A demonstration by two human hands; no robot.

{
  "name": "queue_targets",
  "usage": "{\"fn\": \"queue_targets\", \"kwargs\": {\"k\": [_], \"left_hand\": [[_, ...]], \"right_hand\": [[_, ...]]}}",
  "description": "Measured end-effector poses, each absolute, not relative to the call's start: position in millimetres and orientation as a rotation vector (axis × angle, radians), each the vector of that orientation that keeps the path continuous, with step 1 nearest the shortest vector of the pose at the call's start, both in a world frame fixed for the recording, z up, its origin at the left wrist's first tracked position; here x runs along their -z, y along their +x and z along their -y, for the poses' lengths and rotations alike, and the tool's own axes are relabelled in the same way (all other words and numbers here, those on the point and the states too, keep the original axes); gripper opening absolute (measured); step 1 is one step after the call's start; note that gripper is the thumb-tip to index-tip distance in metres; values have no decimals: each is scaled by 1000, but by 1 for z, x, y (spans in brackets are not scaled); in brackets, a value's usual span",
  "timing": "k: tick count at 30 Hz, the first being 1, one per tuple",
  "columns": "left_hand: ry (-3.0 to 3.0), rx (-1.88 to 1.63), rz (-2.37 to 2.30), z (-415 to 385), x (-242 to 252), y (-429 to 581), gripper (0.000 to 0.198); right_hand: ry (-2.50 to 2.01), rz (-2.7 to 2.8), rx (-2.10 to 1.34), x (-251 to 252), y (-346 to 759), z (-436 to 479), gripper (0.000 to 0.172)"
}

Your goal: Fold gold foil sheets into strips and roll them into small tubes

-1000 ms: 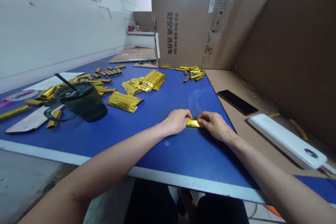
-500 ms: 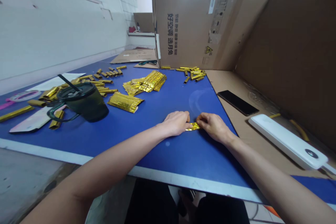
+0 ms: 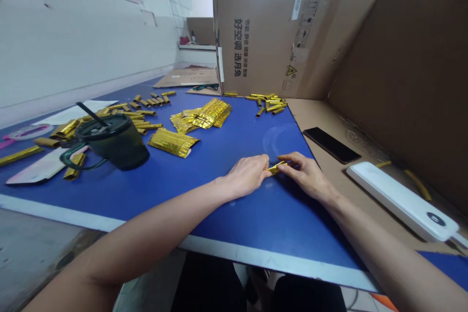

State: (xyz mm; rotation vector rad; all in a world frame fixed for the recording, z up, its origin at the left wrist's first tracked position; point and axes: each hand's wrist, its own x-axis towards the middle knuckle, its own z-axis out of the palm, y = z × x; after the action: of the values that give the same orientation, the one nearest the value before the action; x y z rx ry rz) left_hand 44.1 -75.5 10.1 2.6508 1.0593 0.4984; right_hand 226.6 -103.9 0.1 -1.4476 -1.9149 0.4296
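Note:
A small gold foil piece (image 3: 275,169), folded narrow, is held between my two hands just above the blue table (image 3: 226,219). My left hand (image 3: 248,174) is closed on its left end, its fingertips partly hidden behind the knuckles. The thumb and fingers of my right hand (image 3: 305,174) pinch the other end. Flat gold foil sheets (image 3: 212,113) lie in a loose stack beyond my left hand, with a thicker gold foil bundle (image 3: 173,142) nearer. Short gold rolled tubes (image 3: 272,102) form a pile at the table's far right.
A dark lidded cup with straw (image 3: 115,141) stands at left among more gold tubes (image 3: 141,114) and a pale phone (image 3: 44,168). Right of the table, a black phone (image 3: 331,144) and a white device (image 3: 400,200) lie on cardboard. Tall cardboard walls (image 3: 270,34) enclose the back and right.
The gold foil piece has gone from lying flat on the table to being lifted and tilted, its right end higher. My right hand's fingers have risen and opened slightly around it.

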Motion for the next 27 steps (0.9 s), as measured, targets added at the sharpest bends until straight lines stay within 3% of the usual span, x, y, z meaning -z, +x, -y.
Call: {"fn": "queue_targets", "kwargs": {"k": [8,15,27], "left_hand": [[2280,-690,-949,73,-13,43,13],[1703,-511,-706,64,-8,49,33],[1476,-281,-599,67,-16,42,24]], "right_hand": [[-1344,1809,-581,-12,223,114,24],[-1238,1911,-537,-19,220,121,23],[-1296,1924,-858,-19,217,122,24]]}}
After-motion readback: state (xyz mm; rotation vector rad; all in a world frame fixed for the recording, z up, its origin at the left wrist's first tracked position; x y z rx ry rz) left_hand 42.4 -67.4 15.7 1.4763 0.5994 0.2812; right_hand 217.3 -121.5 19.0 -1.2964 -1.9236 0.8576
